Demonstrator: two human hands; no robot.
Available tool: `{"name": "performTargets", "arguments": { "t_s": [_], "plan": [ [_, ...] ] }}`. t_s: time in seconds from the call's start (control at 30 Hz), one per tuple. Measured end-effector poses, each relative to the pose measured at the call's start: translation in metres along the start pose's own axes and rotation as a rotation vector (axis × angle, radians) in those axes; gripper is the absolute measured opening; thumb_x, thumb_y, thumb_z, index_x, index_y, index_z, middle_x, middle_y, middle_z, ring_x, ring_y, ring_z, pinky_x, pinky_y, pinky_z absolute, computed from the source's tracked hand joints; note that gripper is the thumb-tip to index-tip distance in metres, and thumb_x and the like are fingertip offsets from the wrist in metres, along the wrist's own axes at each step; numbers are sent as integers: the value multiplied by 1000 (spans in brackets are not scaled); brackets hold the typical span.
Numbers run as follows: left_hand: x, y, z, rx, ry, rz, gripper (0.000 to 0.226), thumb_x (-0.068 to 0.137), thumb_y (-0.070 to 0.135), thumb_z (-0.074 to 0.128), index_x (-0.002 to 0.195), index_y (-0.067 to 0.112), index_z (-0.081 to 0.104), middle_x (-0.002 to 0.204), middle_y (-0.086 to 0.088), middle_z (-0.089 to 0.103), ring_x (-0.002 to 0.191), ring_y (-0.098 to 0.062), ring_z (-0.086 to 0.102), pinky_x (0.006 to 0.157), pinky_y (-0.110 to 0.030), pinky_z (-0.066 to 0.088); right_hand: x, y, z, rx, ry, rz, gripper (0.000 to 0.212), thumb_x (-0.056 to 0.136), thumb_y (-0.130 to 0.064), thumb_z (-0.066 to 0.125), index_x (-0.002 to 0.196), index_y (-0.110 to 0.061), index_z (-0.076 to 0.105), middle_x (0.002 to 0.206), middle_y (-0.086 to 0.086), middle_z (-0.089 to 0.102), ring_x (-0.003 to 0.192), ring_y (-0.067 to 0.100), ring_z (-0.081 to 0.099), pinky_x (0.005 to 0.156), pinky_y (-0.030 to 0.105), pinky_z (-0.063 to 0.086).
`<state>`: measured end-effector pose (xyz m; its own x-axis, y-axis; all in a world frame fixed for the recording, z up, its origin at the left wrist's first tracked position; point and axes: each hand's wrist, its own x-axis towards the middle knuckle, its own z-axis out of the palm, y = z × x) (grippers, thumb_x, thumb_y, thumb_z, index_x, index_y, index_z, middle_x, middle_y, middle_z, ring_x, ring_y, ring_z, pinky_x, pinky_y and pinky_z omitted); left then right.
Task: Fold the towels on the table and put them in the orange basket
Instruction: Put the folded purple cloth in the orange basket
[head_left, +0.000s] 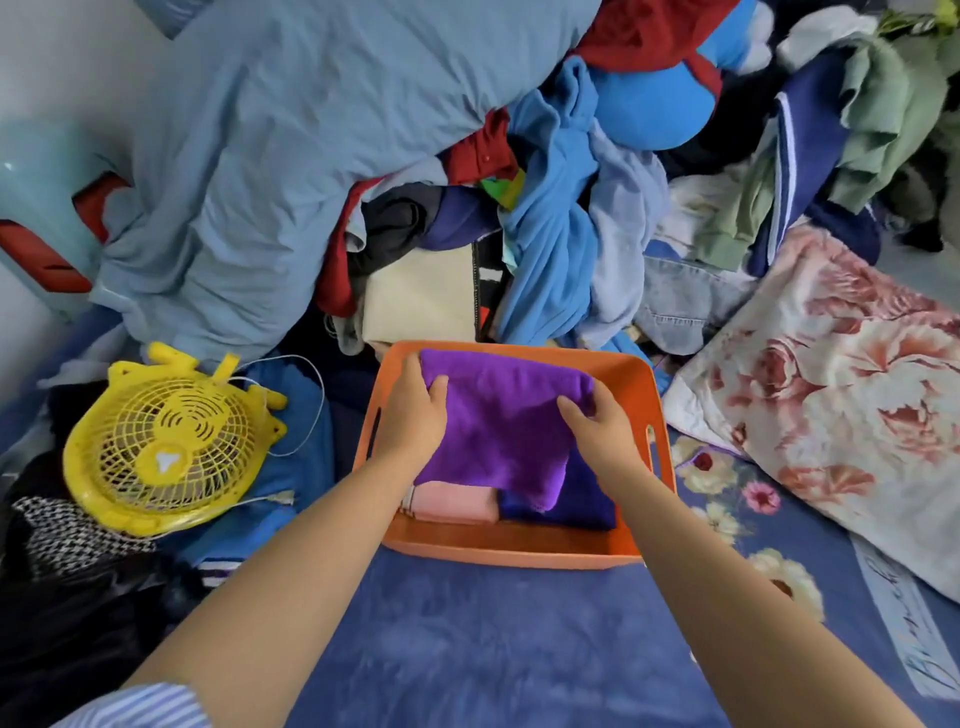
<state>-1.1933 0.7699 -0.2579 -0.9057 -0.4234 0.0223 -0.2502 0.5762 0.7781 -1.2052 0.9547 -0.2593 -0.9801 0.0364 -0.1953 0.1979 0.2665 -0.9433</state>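
An orange basket (519, 551) stands in the middle of a blue floral sheet. Inside it a folded purple towel (504, 415) lies on top of a folded pink towel (452, 501) and a dark blue towel (582, 504). My left hand (413, 408) grips the purple towel's left edge, thumb on top. On the towel's right edge, my right hand (597, 421) holds it the same way with its thumb over the cloth. Both hands are inside the basket.
A yellow fan (166, 441) with a white cord lies left of the basket. A big heap of clothes and a grey-blue pillow (249, 171) rise behind it. A floral pillow (841, 384) lies to the right. Blue sheet (483, 649) spreads in front.
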Motion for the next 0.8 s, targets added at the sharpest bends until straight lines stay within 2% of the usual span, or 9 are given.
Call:
{"name": "performTargets", "arguments": {
  "t_s": [0.07, 0.13, 0.2, 0.33, 0.53, 0.63, 0.7, 0.77, 0.8],
  "plan": [
    [6, -15, 16, 94, 13, -68, 32, 96, 20, 42, 124, 5, 42, 116, -15, 58, 106, -33, 55, 78, -27, 37, 15, 18, 18, -76, -14, 84, 35, 92, -16, 51, 125, -5, 48, 121, 12, 58, 110, 25, 55, 95, 36, 45],
    [14, -31, 33, 195, -4, -161, 32, 96, 21, 40, 120, 1, 43, 117, -21, 58, 107, -38, 55, 85, -37, 42, 32, 36, 37, -140, -40, 182, 36, 93, -20, 49, 126, -5, 46, 123, 16, 57, 113, 31, 54, 96, 43, 45],
    [24, -46, 48, 245, -11, -243, 33, 97, 21, 38, 120, -1, 43, 121, -23, 55, 111, -39, 52, 89, -40, 41, 46, 52, 54, -175, -62, 269, 36, 93, -22, 47, 125, -4, 45, 122, 18, 56, 112, 34, 54, 94, 47, 47],
    [42, -77, 78, 248, -36, -368, 45, 97, 20, 36, 136, -2, 31, 139, -21, 42, 127, -36, 41, 104, -40, 33, 77, 84, 88, -227, -99, 414, 41, 94, -24, 44, 127, 0, 42, 126, 23, 52, 115, 38, 51, 96, 50, 44],
    [62, -110, 108, 324, -98, -411, 61, 89, 5, 44, 144, 7, 18, 139, -20, 37, 126, -37, 41, 101, -42, 35, 117, 120, 122, -296, -174, 461, 47, 94, -22, 43, 135, -1, 34, 134, 22, 45, 123, 37, 43, 102, 45, 39],
    [67, -128, 116, 408, -100, -344, 67, 85, 0, 46, 144, 6, 16, 137, -21, 37, 124, -37, 40, 100, -41, 36, 126, 128, 128, -316, -223, 323, 52, 94, -16, 43, 141, -5, 24, 138, 21, 40, 127, 35, 38, 102, 34, 31],
    [65, -137, 114, 480, -86, -207, 66, 83, -4, 47, 143, 3, 21, 138, -22, 36, 127, -37, 39, 102, -39, 35, 121, 133, 128, -372, -267, 238, 61, 94, -17, 45, 145, -8, 13, 139, 21, 35, 122, 35, 41, 97, 34, 33],
    [61, -147, 112, 595, -14, 110, 57, 76, -12, 44, 132, -4, 42, 132, -28, 46, 121, -42, 47, 101, -42, 40, 110, 141, 129, -668, -266, 131, 64, 94, -24, 44, 145, -7, 9, 137, 19, 34, 117, 34, 45, 91, 38, 39],
    [58, -153, 113, 663, 28, 286, 52, 71, -12, 42, 121, -6, 55, 122, -29, 55, 111, -44, 56, 94, -46, 46, 102, 144, 128, -849, -251, 64, 63, 95, -28, 43, 144, -6, 11, 135, 19, 35, 116, 34, 45, 88, 40, 42]
  ]
}}
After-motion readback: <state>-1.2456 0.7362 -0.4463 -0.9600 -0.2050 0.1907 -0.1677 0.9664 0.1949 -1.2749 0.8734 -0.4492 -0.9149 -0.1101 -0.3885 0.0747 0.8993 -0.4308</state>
